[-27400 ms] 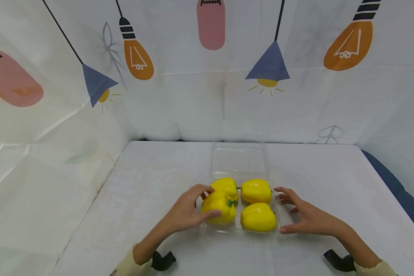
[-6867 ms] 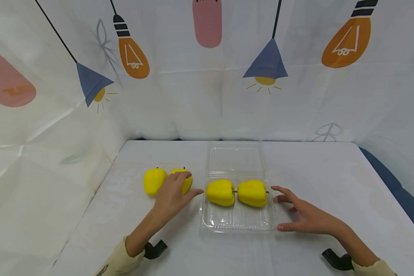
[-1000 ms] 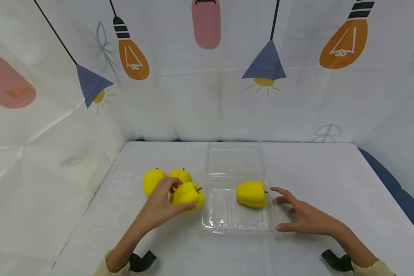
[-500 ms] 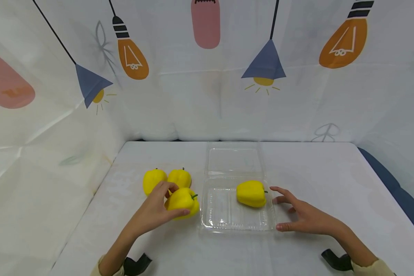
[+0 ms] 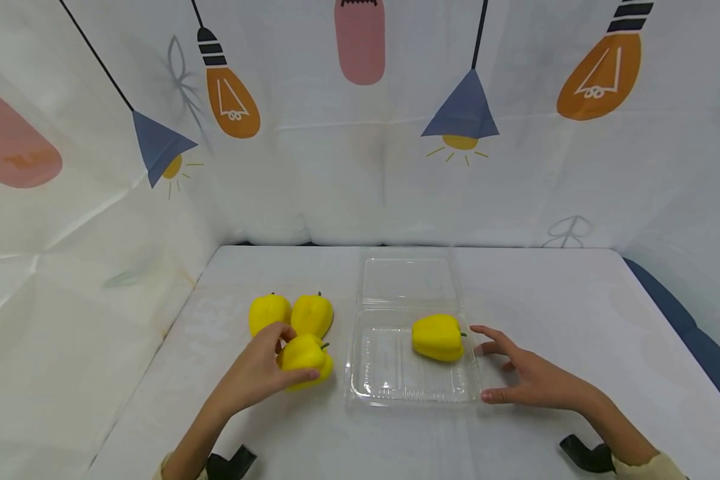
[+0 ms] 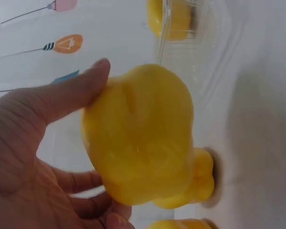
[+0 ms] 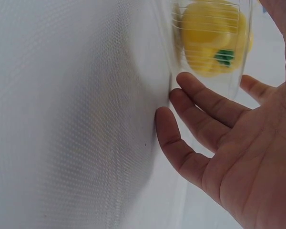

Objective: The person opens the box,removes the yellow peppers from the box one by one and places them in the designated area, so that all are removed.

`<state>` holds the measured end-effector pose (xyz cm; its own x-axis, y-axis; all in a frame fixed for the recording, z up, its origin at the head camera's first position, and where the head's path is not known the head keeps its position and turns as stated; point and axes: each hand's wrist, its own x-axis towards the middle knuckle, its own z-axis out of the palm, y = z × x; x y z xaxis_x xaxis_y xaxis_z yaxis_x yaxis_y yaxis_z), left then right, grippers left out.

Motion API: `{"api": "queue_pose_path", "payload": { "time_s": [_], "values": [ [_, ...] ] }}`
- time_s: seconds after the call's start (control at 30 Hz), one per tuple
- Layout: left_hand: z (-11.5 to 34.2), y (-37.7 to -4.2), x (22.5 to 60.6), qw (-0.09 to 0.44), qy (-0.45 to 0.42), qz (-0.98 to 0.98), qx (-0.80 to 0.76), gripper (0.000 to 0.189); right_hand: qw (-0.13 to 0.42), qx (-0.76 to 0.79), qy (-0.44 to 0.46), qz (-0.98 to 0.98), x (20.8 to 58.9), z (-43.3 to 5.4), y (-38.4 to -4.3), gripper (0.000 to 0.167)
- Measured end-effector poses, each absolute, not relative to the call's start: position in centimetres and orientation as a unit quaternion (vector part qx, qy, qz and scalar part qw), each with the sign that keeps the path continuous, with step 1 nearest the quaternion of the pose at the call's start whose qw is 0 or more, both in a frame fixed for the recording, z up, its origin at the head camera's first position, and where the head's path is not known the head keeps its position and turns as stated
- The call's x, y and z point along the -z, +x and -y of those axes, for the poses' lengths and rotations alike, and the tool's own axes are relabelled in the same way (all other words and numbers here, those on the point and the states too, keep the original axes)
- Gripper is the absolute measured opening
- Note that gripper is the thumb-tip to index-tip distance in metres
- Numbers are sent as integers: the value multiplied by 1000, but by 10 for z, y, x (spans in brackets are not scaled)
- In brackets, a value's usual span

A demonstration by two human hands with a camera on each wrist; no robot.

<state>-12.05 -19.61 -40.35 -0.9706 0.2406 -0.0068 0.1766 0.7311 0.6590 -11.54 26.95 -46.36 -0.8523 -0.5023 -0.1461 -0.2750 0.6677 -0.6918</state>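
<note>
Left hand [image 5: 257, 370] holds a pepper [image 5: 304, 359] left of the box [image 5: 390, 377]

On my feed the left hand has its thumb on the pepper's near side and the fingers curled round the far side; the left wrist view suggests it is off the table [image 5: 360, 443]. Just beyond, also left of the box, stand the leftmost pepper [image 5: 269, 312] and its neighbour [image 5: 312, 315]. The boxed pepper [image 5: 437, 338] lies in the box's back right part. The lid [image 5: 408, 277] is folded open behind the box. At the box's right wall, the right hand [image 5: 527, 375] has parted, slightly bent fingers and holds nothing; I can't tell whether they touch it.

I read this step as emptying the box, with this pepper about to join the pair. Next I'd want it lowered left of the box without nudging the neighbour, the fingers let go, then a reach into the box
</note>
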Motion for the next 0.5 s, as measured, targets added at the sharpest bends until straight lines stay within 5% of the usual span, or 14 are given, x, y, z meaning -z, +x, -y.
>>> {"api": "queue_pose_path", "payload": {
  "time_s": [0.5],
  "values": [
    [200,-119,405,73,61,-943,-318,79,164,350,-215,-897,463,-270,-115,102]
  ]
}}
